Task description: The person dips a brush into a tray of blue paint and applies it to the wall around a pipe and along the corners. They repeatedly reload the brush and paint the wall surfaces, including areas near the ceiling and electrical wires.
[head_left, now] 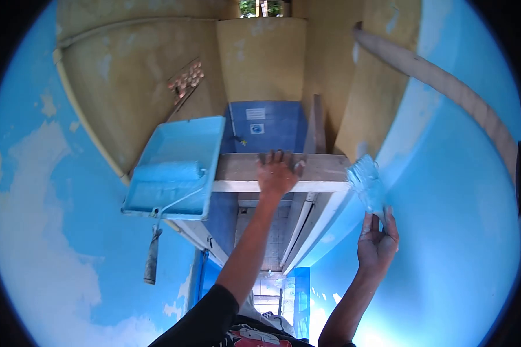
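My left hand (278,173) lies flat with its fingers spread on the wooden beam (324,169) in the middle of the view. On the right, my right hand (378,240) has its fingers closed round the lower end of a paint-covered brush (366,182), whose bristles point up beside the beam's right end. The brush is coated in light blue paint. Left of my left hand, a light blue paint tray (182,139) rests at the beam's left end. A paint roller (168,171) lies in it, and its handle (152,254) hangs over the tray's near edge.
Blue walls rise at both sides, the left one (40,231) with whitish patches. A pipe-like bar (446,81) crosses the upper right. Yellowish panels (263,58) stand ahead. Below the beam, a narrow opening shows a tiled floor (269,286) far down.
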### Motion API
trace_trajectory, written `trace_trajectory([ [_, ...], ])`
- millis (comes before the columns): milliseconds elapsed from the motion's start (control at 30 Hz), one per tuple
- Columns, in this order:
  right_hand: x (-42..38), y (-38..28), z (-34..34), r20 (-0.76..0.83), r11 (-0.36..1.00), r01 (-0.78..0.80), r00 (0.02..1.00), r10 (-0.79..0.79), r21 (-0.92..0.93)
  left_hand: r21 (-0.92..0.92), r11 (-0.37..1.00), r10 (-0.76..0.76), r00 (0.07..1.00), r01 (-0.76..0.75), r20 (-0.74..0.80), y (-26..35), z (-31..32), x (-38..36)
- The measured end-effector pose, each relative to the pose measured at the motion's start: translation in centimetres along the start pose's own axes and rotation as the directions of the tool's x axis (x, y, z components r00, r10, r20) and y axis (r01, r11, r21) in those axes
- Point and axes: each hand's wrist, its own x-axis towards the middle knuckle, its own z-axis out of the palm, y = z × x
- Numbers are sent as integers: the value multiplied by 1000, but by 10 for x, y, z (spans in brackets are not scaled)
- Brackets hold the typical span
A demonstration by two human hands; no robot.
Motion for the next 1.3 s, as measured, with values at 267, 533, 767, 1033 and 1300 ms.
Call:
trace_trajectory([
  [267,-19,23,16,-114,998,-63,992,62,-5,-26,1000,-8,998,6,-65,8,-8,-2],
  [533,-45,20,26,-179,997,10,984,-23,-71,-47,998,35,994,-40,-100,6,-15,1],
  [767,-100,-21,102,-236,982,187,953,-190,-34,-62,996,53,990,-61,-131,4,-14,0],
  [1033,-101,-101,207,99,864,502,863,-496,-42,-101,995,33,994,-22,103,-1,-16,4],
  [1300,-25,-136,376,271,813,447,786,-556,372,-72,997,29,926,-2,377,2,-37,11],
])
